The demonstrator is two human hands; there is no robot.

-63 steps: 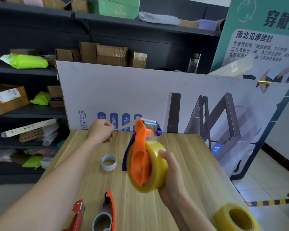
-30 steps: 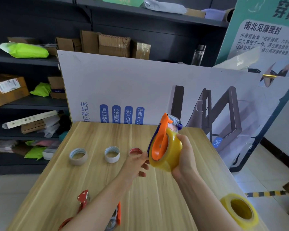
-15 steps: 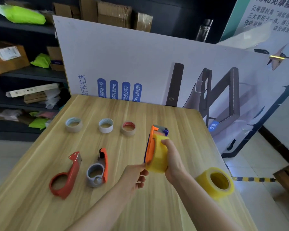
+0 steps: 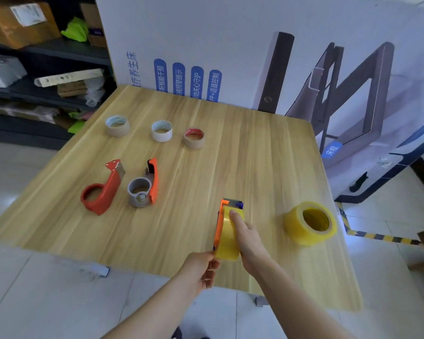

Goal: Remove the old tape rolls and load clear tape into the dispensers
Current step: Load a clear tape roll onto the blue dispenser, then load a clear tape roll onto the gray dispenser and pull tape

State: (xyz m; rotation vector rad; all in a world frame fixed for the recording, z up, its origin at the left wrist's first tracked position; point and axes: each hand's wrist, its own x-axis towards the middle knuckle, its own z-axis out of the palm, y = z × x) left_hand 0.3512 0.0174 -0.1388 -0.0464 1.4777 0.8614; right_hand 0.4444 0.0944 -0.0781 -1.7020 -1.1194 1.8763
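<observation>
Orange dispenser [image 4: 220, 223], loaded, lower centre: right hand [image 4: 249, 238] clamps it upright, likely to set down; left hand [image 4: 201, 269] alongside, grip unclear.

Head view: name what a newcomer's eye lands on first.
First comes the orange dispenser loaded with yellowish tape, gripped by the right hand over the front of the table, the left hand at its near end. To its right lies a loose tape roll; at the far left stand three empty cores in a row.
</observation>
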